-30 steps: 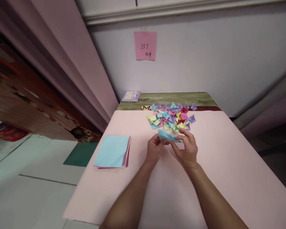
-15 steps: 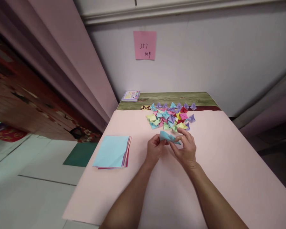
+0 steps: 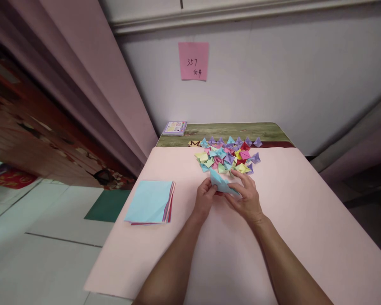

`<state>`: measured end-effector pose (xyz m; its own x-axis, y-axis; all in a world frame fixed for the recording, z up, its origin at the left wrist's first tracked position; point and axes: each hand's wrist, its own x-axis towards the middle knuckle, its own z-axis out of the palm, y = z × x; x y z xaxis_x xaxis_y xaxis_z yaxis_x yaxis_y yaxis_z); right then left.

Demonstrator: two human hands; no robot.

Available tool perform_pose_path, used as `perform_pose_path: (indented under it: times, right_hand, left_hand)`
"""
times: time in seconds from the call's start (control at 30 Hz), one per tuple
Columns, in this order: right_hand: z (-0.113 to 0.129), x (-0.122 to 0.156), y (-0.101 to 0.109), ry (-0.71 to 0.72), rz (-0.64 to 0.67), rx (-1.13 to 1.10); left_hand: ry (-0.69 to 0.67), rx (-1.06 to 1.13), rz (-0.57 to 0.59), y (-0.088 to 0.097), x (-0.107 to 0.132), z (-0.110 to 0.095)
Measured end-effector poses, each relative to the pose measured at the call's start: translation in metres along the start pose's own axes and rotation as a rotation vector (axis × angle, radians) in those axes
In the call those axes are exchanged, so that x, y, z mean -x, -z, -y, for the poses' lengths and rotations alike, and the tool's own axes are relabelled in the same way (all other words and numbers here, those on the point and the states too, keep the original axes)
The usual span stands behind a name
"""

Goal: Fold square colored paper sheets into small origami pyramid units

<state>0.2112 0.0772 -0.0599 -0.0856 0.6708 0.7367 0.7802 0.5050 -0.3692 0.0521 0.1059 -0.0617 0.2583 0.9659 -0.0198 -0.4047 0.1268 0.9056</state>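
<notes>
A partly folded light blue paper [image 3: 221,183] is pinched between both my hands just above the pink table cover [image 3: 305,220]. My left hand [image 3: 204,199] grips its left end with thumb and fingers closed. My right hand [image 3: 246,198] holds the right side, fingers curled over the paper's edge. Right behind the hands lies a pile of folded paper pieces [image 3: 229,154] in blue, purple, yellow, green, pink and red. A stack of flat coloured sheets [image 3: 150,202], light blue on top, lies to the left near the table's edge.
A small colourful paper pack [image 3: 175,127] sits at the far left corner on the wood-patterned tabletop [image 3: 266,132]. A pink note [image 3: 193,60] hangs on the wall. The table's left edge drops to a tiled floor [image 3: 34,254]; a curtain [image 3: 92,84] hangs at left.
Both hands have shifted slightly toward the pile, and the blue paper has turned, its point now tilted up to the left.
</notes>
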Motion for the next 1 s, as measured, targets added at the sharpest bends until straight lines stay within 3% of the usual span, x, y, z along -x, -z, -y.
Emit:
perform_pose_path:
  times: [0.27, 0.47, 1.0]
  right_hand:
    - [0.011, 0.0, -0.001, 0.004, -0.118, 0.009]
    - [0.021, -0.001, -0.001, 0.025, -0.247, 0.047]
    - [0.019, 0.0, -0.008, -0.043, -0.197, 0.075]
  left_hand:
    - [0.063, 0.11, -0.071, -0.002, 0.003, -0.003]
    - [0.019, 0.125, -0.124, -0.003, 0.003, -0.003]
    - [0.052, 0.14, -0.1, -0.007, 0.005, -0.007]
